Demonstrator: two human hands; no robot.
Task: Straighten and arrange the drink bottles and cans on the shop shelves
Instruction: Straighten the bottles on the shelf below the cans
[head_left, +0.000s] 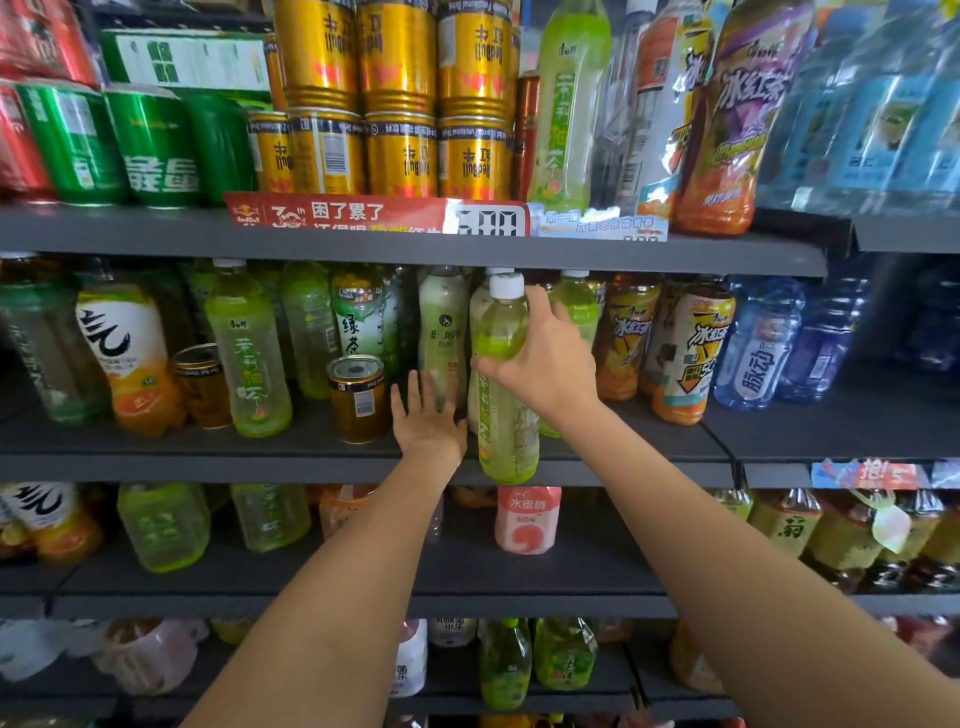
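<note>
Right hand (545, 364) wrapped around upper body of a pale green tea bottle (504, 384) with a white cap, centre of frame, fingers curled round its far side, thumb on the near side; bottle upright, its base at or just past the front edge of the middle shelf (208, 457), can't tell if it rests on it. Left hand (428, 421) just left of that bottle, open, fingers spread and pointing into the shelf, palm down, holding nothing, fingertips near a whitish-green bottle (442, 332) behind. Left of the hand a gold can (358, 397) stands at the shelf front, another gold can (202, 384) further left between bottles. Orange iced tea bottles (685, 353) and blue water bottles (756, 348) to the right on the same shelf. Top shelf, upper centre: stacked gold Red Bull cans (400, 98), green cans (150, 140) upper left. Pink peach drink carton (527, 519) on the shelf below.
</note>
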